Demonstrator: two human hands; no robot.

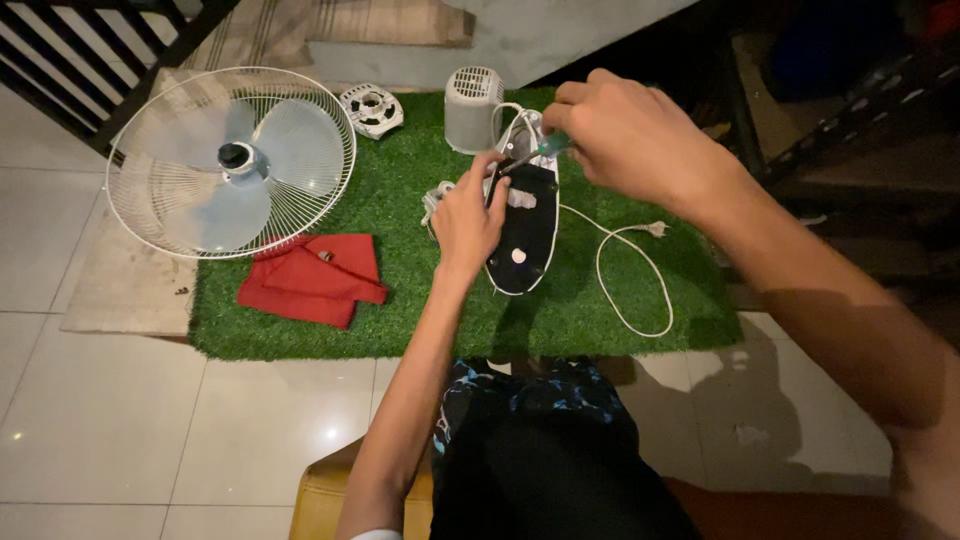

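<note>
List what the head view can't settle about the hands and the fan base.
- Screwdriver tip: too small and dim, where it meets the black fan base.
- Its handle: hidden inside the right hand.
- Base's left edge: covered by the left hand.
- White cord start: hidden behind the base and hands.

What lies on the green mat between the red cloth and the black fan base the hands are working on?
In the head view, only bare green mat lies between the red cloth and the black fan base; the left hand and forearm pass above that stretch.
</note>
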